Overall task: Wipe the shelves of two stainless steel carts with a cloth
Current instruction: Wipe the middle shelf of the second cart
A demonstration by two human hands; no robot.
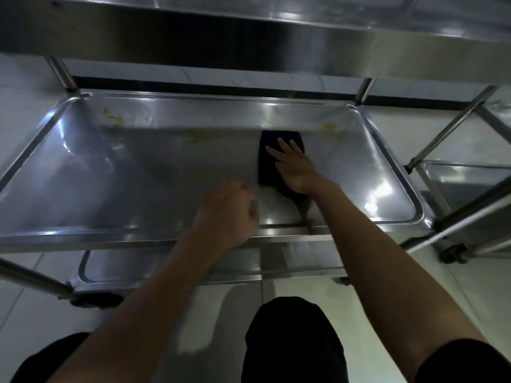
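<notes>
The middle shelf (83, 172) is unfinished, I judge: yellowish smears (113, 117) remain along its far rim. On it, right of centre, the right hand (294, 168) presses the blue cloth (269, 158) with flat, straight fingers. The left hand (229, 214), curled at the shelf's near rim, is too blurred to tell whether it grips anything.

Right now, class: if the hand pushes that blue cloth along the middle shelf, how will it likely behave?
The blue cloth lies flat under the right hand, so it is probably soft and floppy. On the shiny middle shelf it should slide easily, though it may bunch if pushed from one edge.
</notes>
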